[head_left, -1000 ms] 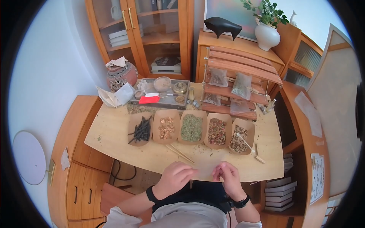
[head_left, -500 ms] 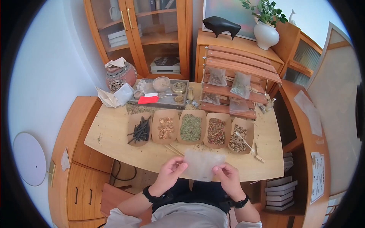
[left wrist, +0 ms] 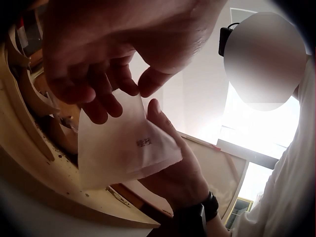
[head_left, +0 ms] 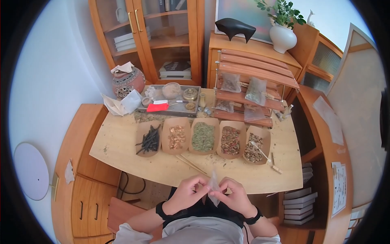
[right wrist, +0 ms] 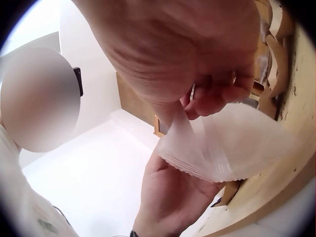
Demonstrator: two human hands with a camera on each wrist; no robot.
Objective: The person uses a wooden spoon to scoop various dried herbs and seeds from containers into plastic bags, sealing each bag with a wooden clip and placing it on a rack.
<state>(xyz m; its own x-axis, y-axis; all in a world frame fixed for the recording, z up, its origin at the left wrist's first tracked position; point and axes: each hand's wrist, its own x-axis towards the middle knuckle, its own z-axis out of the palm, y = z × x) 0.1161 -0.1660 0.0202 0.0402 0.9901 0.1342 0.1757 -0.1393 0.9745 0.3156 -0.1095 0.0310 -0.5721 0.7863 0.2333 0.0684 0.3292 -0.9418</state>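
Note:
Both hands are at the table's front edge around a thin, translucent white pouch, which stands edge-on between them in the head view. My left hand pinches it with thumb and index finger at its upper edge, the other fingers hanging over its face. From the other side, my right hand holds it with thumb and fingers. Small dark characters are printed on the pouch in the left wrist view. A crimped, serrated edge of the pouch shows in the right wrist view.
Paper trays stand in a row: black sticks, tan chips, green herb, a reddish mix and brown bits with a white spoon. Chopsticks and a clothespin lie nearer. Behind stand a grey tray and a wooden rack.
The pouch was faint between the hands, then spread flat facing the head camera. Now it is turned edge-on, and the hands have come closer together.

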